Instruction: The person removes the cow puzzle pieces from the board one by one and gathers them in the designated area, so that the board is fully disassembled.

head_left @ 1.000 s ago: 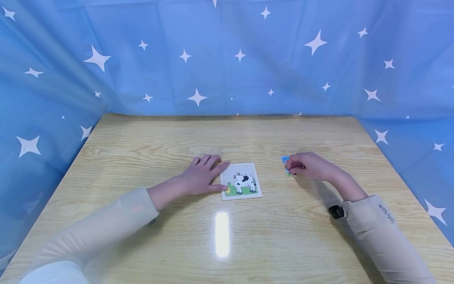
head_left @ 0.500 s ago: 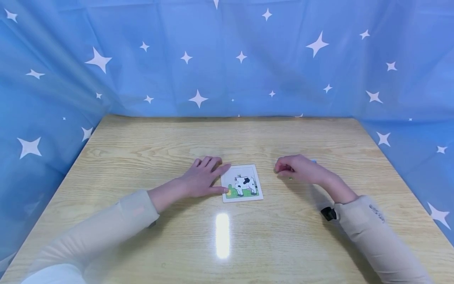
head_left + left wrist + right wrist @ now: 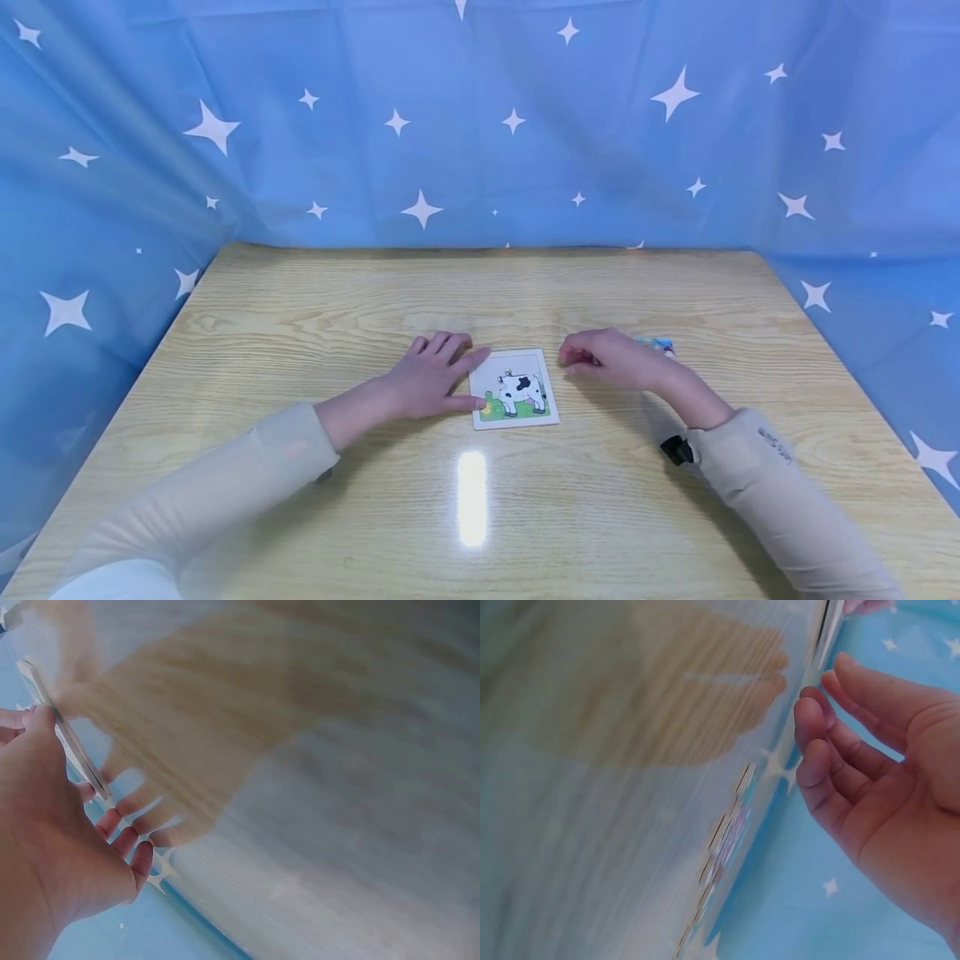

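Touches cow puzzle (image 3: 516, 389) with spread left hand (image 3: 427, 379); holds right hand (image 3: 611, 358) curled just beside, cannot tell if pinching anything.

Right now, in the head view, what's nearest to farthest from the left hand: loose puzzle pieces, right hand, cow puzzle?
From the left hand:
1. Cow puzzle: against its thumb.
2. Right hand: right of the puzzle.
3. Loose puzzle pieces: farthest right, partly hidden.
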{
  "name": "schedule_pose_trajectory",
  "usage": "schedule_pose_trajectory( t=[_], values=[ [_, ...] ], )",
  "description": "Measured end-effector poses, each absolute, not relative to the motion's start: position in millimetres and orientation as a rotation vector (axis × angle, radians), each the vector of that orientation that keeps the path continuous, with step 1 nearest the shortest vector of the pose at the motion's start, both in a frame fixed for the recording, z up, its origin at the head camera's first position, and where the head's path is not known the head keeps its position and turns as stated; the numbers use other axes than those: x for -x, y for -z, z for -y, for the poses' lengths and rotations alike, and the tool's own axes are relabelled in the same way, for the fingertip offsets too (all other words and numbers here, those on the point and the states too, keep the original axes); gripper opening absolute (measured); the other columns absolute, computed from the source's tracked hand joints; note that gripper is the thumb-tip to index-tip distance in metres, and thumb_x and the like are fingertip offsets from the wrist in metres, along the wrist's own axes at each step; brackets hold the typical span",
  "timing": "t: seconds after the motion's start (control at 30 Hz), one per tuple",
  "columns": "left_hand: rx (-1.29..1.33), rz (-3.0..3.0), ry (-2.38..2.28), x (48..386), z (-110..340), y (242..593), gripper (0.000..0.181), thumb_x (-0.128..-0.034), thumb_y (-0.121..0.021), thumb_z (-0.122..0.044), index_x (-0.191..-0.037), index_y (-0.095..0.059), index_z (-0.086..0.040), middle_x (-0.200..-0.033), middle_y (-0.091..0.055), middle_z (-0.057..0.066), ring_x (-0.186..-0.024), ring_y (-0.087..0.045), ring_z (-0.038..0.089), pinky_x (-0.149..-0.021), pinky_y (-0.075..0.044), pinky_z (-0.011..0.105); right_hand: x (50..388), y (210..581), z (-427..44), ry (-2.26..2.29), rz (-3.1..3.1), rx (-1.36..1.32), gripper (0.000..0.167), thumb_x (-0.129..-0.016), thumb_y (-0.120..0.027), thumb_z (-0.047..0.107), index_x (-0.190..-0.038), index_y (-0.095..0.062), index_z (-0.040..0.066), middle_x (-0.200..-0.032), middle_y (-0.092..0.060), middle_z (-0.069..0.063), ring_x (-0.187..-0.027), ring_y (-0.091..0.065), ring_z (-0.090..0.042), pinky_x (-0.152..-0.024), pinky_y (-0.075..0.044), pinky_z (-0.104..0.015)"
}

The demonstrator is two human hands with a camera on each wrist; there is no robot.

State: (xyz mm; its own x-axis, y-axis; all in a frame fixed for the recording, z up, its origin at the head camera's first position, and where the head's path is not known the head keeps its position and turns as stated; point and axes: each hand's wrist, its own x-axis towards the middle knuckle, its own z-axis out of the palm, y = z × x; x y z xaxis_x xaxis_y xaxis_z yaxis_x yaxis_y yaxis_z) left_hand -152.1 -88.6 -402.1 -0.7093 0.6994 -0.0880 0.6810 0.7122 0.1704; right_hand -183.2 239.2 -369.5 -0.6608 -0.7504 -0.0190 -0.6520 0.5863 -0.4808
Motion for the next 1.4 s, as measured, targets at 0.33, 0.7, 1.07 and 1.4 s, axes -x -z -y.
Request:
schedule_pose_trajectory(
  t=[0.33,0.7,1.07,1.4],
  values=[
    [-1.116,-2.771,-0.184,152,89,401,0.083,-0.1001,-0.049,-0.066,-0.164,-0.026,-0.018,-0.159,-0.031,0.016,-0.144,-0.03,0.034,-0.109,-0.031,0.055,182,371,-221,0.633,-2.609,1.203,0.006,-0.096,-0.072,0.006,-0.102,-0.071,0.007,-0.091,-0.065,0.005,-0.073,-0.05,-0.007,-0.068,-0.047,-0.029],
    [-1.107,-2.773,-0.195,152,87,401,0.082,-0.1005,-0.049,-0.065,-0.164,-0.028,-0.019,-0.158,-0.032,0.015,-0.143,-0.031,0.033,-0.109,-0.032,0.054,181,369,-206,0.621,-2.59,1.177,0.01,-0.097,-0.07,0.004,-0.108,-0.072,0.005,-0.094,-0.066,0.002,-0.072,-0.05,-0.007,-0.067,-0.047,-0.027],
    [-1.12,-2.776,-0.186,153,88,402,0.082,-0.1003,-0.049,-0.065,-0.164,-0.028,-0.018,-0.158,-0.032,0.015,-0.143,-0.03,0.033,-0.109,-0.032,0.055,183,372,-193,0.647,-2.512,1.246,0.012,-0.096,-0.072,0.007,-0.108,-0.072,0.004,-0.088,-0.06,0.006,-0.073,-0.05,-0.005,-0.069,-0.048,-0.027],
    [-1.122,-2.775,-0.182,153,89,403,0.083,-0.1002,-0.048,-0.066,-0.164,-0.027,-0.018,-0.159,-0.031,0.015,-0.144,-0.03,0.033,-0.109,-0.032,0.055,184,372,-181,0.63,-2.458,1.26,0.018,-0.094,-0.076,0.011,-0.11,-0.071,0.003,-0.089,-0.06,0.005,-0.075,-0.052,-0.005,-0.071,-0.049,-0.026]
  ],
)
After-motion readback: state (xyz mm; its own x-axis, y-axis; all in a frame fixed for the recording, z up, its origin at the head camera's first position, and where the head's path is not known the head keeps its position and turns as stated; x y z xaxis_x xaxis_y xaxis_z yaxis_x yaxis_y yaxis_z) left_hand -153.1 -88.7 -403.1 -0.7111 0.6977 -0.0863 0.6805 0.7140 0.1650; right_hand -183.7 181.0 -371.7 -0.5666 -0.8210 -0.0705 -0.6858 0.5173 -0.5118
